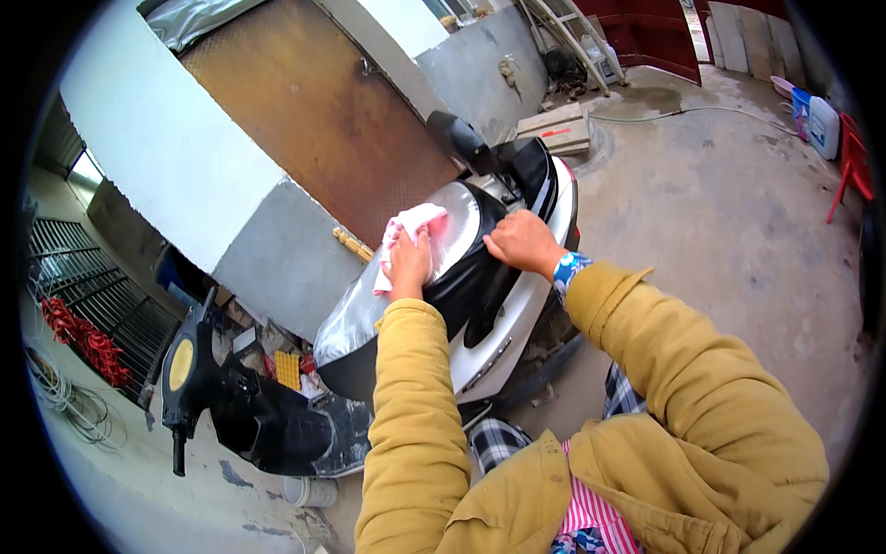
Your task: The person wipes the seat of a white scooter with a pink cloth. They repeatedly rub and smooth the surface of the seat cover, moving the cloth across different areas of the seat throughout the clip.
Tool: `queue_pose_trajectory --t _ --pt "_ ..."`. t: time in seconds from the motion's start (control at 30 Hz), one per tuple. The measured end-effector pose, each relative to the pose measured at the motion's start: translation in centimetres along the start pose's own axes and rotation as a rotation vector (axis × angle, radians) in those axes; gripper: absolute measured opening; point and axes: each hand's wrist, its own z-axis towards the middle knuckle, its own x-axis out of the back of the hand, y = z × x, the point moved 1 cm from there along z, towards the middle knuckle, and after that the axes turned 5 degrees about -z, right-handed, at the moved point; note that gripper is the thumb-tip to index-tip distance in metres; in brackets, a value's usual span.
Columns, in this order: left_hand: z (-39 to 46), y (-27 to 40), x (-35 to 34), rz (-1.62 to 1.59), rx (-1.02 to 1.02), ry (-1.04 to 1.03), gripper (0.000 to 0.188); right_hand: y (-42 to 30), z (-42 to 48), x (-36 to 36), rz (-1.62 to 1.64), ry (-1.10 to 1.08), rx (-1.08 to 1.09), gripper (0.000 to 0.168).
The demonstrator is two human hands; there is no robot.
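My left hand is closed on a pink cloth, pressing it against the shiny grey top of the scooter seat. To its right, my right hand rests at the black edge of the same seat, near the rear; its fingers are curled, and whether they grip the seat's edge is hard to tell. A black backrest stands up behind the seat. The scooter's white side panel runs below, and its black handlebar points towards the lower left.
Beyond the scooter is a brown metal door in a white and grey wall. Wooden boards lie on the concrete floor behind it, near a leaning ladder. A hose crosses the floor towards a red chair. A white bucket stands at lower left.
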Motion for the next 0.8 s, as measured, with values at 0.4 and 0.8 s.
queue_pose_trajectory --t 0.4,0.8 --pt "-4.7 -14.4 2.9 -0.036 0.268 0.003 0.076 -0.4 -0.1 -0.1 -0.053 -0.077 -0.005 0.034" --pt "-6.8 -17.6 5.4 0.063 0.336 0.024 0.074 -0.5 -0.6 -0.2 -0.042 -0.150 -0.006 0.029"
